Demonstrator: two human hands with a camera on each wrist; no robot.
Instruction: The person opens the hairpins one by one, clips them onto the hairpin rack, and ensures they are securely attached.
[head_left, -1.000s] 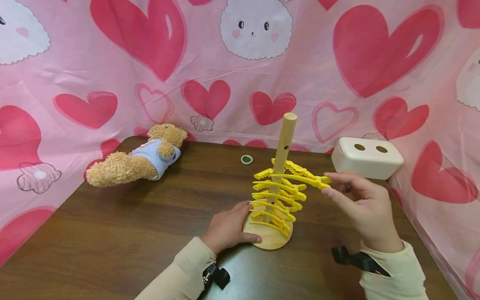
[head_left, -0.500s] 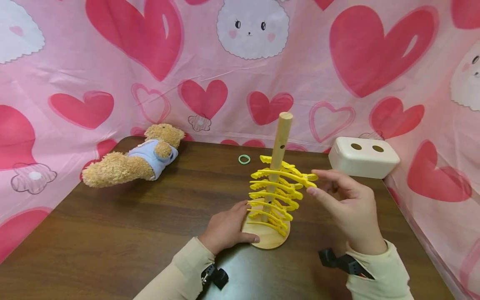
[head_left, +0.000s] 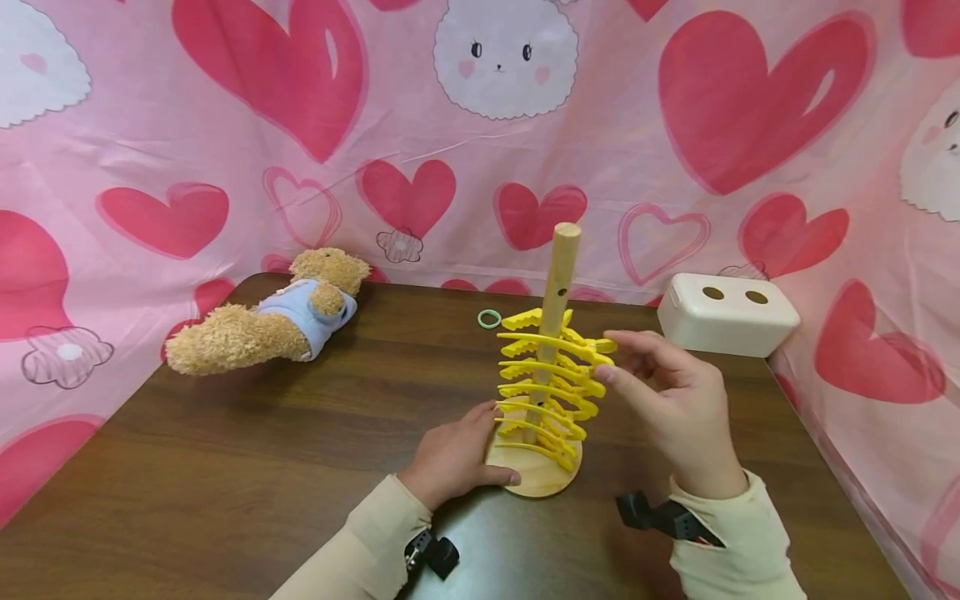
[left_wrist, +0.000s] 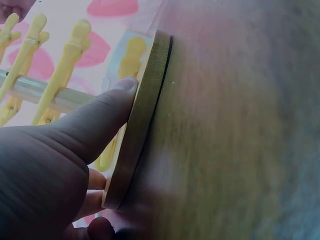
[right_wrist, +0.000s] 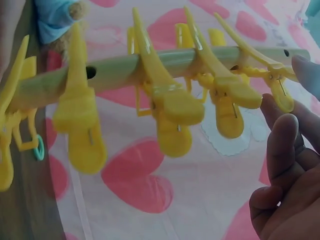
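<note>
A wooden stand rises upright from a round base, with several yellow hair clips clamped one above another along its post. My left hand holds the base at its left side; in the left wrist view the thumb presses its top face, and other fingers show by the rim. My right hand pinches the tail of the topmost hair clip between thumb and forefinger. That clip's two arms lie on either side of the post. Partly spread, its jaws point left.
A teddy bear in a blue top lies at the back left. Behind the stand is a small green ring. A white box with two round holes stands back right. Pink heart-print cloth encloses the brown table.
My right hand has moved left, bringing the topmost hair clip further across the post, and its tail ends are now lower and nearer the post. My left hand stays on the base.
</note>
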